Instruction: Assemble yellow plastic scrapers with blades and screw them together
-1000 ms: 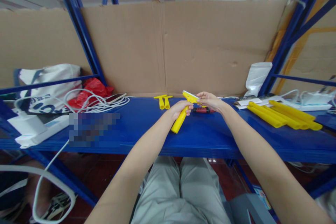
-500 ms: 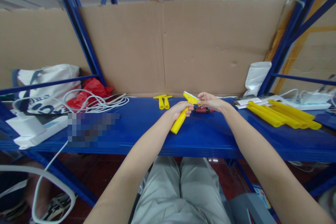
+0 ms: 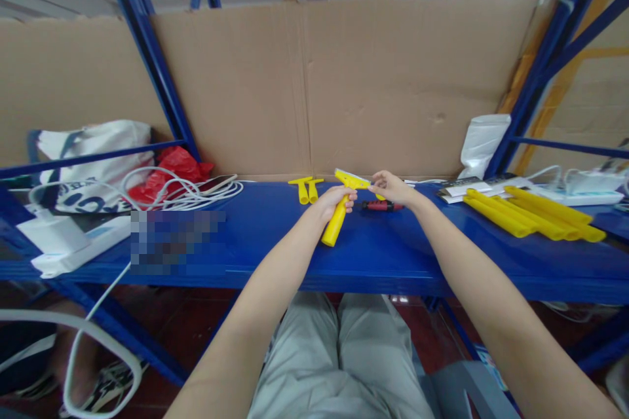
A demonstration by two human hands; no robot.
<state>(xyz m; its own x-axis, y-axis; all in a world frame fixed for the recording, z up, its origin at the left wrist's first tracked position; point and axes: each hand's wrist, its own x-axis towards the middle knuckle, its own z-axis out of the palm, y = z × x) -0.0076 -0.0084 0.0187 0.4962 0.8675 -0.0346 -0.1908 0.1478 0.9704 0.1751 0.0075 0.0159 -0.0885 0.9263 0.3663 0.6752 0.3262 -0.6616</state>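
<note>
My left hand [image 3: 335,203] is wrapped round the upper handle of a yellow T-shaped scraper [image 3: 335,228], held tilted above the blue shelf. Along the top edge of its head runs a pale strip, perhaps a blade. At the right end of that head, my right hand [image 3: 392,188] has its fingertips pinched together against the scraper. A small yellow piece shows under those fingers; whether it belongs to the scraper I cannot tell. Just below my right hand lies a red and black tool [image 3: 381,205], possibly a screwdriver. Two smaller yellow T-shaped pieces [image 3: 308,191] rest against the back, left of my hands.
Several yellow tubes [image 3: 533,213] lie on the shelf [image 3: 275,242] at right, beside small boxes [image 3: 462,190] and a white pouch [image 3: 485,144]. Leftward are coiled white cables [image 3: 216,193], a red bag [image 3: 179,167] and a power strip [image 3: 91,245]. Cardboard [image 3: 383,85] walls the back.
The scraper's head has turned to lie more level and shifted slightly left. My right fingers have come lower at its right end, and the red and black tool shows more fully.
</note>
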